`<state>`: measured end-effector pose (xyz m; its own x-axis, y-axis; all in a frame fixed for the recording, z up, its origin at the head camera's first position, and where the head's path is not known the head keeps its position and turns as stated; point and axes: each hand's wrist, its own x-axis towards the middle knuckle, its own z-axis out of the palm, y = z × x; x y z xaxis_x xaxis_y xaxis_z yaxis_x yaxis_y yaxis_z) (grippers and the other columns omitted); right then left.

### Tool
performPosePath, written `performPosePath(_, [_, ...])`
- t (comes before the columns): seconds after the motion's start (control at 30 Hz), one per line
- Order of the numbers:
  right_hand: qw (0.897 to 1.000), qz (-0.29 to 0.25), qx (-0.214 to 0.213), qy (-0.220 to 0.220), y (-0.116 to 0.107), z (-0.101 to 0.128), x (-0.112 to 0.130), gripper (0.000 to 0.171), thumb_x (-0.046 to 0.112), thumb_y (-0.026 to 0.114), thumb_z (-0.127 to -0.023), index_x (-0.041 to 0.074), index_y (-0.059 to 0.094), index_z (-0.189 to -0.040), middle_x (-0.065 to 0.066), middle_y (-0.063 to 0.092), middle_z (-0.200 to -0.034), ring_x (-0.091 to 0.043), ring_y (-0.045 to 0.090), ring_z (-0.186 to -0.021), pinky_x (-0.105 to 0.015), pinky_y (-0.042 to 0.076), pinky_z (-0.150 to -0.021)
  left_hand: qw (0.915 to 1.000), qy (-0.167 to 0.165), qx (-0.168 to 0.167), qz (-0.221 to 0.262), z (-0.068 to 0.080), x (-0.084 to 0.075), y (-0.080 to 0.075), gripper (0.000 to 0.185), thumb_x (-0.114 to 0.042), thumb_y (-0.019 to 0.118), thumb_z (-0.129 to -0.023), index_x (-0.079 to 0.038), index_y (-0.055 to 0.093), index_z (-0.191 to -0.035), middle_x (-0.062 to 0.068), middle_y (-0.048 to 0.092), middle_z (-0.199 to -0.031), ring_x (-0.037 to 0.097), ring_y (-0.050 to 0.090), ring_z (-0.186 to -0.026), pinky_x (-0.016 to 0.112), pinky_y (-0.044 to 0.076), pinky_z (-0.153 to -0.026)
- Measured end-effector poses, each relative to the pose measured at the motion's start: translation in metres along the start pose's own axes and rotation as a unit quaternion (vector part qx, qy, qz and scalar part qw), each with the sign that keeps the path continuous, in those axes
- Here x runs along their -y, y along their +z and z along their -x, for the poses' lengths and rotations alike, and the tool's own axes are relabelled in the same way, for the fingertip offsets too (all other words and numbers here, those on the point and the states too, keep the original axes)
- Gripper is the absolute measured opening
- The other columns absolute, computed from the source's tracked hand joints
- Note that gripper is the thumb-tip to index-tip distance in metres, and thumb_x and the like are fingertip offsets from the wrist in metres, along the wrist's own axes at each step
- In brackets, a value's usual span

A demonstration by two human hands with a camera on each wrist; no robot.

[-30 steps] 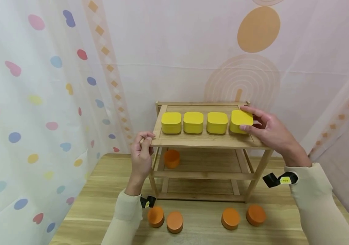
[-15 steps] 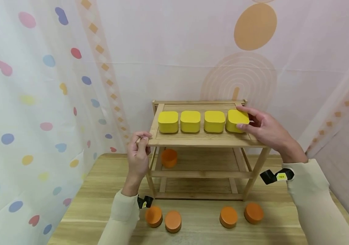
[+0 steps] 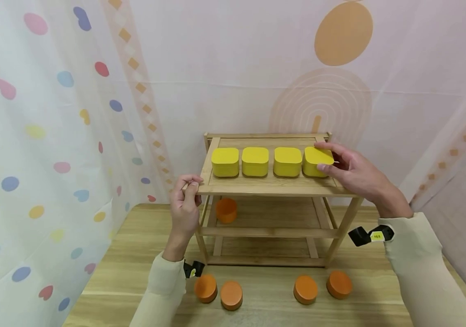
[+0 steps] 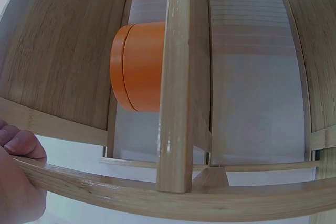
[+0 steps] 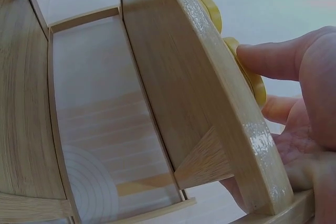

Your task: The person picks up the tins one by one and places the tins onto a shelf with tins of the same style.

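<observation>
The right hand (image 3: 357,175) grips the rightmost yellow box (image 3: 316,161) between thumb and fingers on the top shelf (image 3: 274,185) of the wooden rack (image 3: 341,231), while the left hand (image 3: 185,204) pinches the shelf's front left corner. That box sits near the right edge, so a sideways nudge could tip it off. Three more yellow boxes (image 3: 255,161) line up beside it, lids on, contents hidden. An orange tin (image 3: 226,210) stands on the middle shelf; four orange tins (image 3: 272,287) rest on the worktop (image 3: 110,281).

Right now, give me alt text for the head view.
A right hand holds the rightmost of four yellow boxes on a wooden rack's top shelf, while the left hand grips its front-left corner. One orange tub sits beneath.
</observation>
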<state>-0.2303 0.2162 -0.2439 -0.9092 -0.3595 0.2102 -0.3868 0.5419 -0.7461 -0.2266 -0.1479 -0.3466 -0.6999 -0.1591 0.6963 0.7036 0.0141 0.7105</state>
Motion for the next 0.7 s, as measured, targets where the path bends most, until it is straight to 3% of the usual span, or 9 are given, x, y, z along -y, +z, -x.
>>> performPosePath(0.07, [1.000, -0.001, 0.000, 0.000, 0.0000, 0.0002, -0.0001, 0.057, 0.023, 0.058, -0.101, 0.013, 0.037, -0.152, -0.011, 0.034, -0.156, -0.021, 0.047, -0.115, -0.015, 0.040, -0.082, 1.0000, 0.001, -0.001, 0.001, -0.0001, -0.0001, 0.0004, 0.022, -0.007, 0.041, -0.101, 0.010, 0.054, -0.097, 0.002, 0.038, -0.051, 0.009, 0.035, -0.047, 0.021, 0.030, -0.045])
performPosePath(0.33, [1.000, 0.001, 0.000, -0.008, 0.0001, 0.0001, 0.0015, 0.050, 0.023, 0.054, -0.102, 0.013, 0.041, -0.149, -0.012, 0.037, -0.153, -0.022, 0.046, -0.117, -0.015, 0.039, -0.087, 0.9999, 0.008, -0.003, -0.009, -0.0013, 0.0011, 0.0001, 0.022, -0.006, 0.040, -0.101, 0.010, 0.055, -0.097, 0.010, 0.037, -0.051, 0.011, 0.035, -0.047, 0.022, 0.031, -0.045])
performPosePath(0.5, [1.000, -0.007, 0.001, -0.025, 0.0011, -0.0011, -0.0004, 0.047, 0.019, 0.052, -0.103, 0.010, 0.042, -0.148, -0.015, 0.039, -0.150, -0.018, 0.045, -0.111, -0.016, 0.038, -0.085, 0.9999, 0.003, -0.003, -0.011, -0.0015, 0.0024, -0.0003, 0.022, -0.007, 0.041, -0.101, 0.009, 0.055, -0.098, 0.006, 0.038, -0.052, 0.012, 0.035, -0.048, 0.021, 0.031, -0.046])
performPosePath(0.7, [0.999, -0.009, 0.004, -0.034, 0.0015, -0.0025, -0.0018, 0.046, 0.016, 0.050, -0.103, 0.009, 0.041, -0.148, -0.015, 0.034, -0.154, -0.019, 0.041, -0.121, -0.013, 0.034, -0.090, 0.9999, -0.004, -0.004, -0.011, -0.0003, 0.0031, -0.0012, 0.022, -0.008, 0.041, -0.102, 0.009, 0.055, -0.098, 0.000, 0.039, -0.053, 0.010, 0.035, -0.049, 0.021, 0.031, -0.046])
